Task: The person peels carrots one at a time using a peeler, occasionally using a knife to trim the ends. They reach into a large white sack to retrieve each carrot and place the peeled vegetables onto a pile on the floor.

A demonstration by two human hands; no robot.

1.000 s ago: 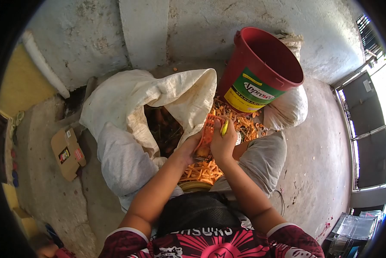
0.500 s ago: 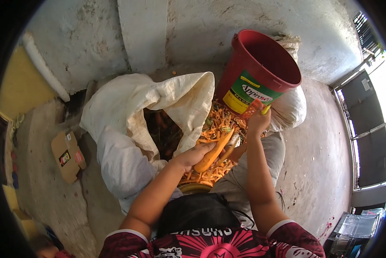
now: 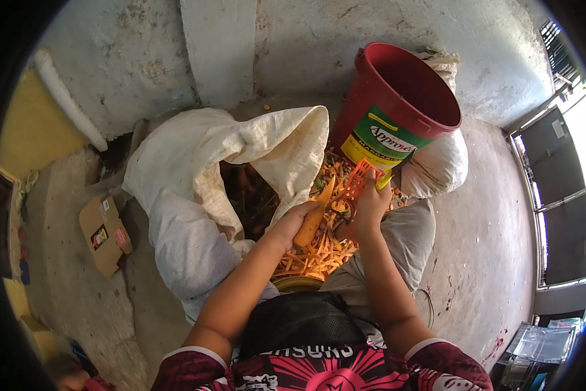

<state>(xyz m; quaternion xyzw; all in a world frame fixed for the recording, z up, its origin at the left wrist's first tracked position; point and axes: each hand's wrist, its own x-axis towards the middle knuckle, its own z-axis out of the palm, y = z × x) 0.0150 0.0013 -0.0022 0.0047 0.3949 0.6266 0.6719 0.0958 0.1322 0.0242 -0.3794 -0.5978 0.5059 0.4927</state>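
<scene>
My left hand (image 3: 294, 226) is closed around the thick end of a peeled-looking orange carrot (image 3: 313, 219), its thin tip pointing up and away from me. My right hand (image 3: 372, 203) grips a flat orange plastic tool full of holes (image 3: 356, 181), with a yellow end sticking out past the fingers; the blade, if any, cannot be made out. The tool is held to the right of the carrot, apart from it. Below both hands lies a heap of orange carrot peelings (image 3: 319, 259). To the left, a white woven sack (image 3: 175, 146) gapes open, dark inside with several dim carrot-like shapes.
A tall red bucket (image 3: 361, 88) with a green and yellow label stands beyond the peelings. Behind it rests another filled white sack (image 3: 439, 171). A cut piece of brown cardboard (image 3: 102, 236) lies on the concrete floor at left. A grey wall (image 3: 306, 45) closes off the far side.
My right hand has come down and left with the orange tool, from beside the bucket label toward the carrot. The carrot in my left hand has turned more upright.
</scene>
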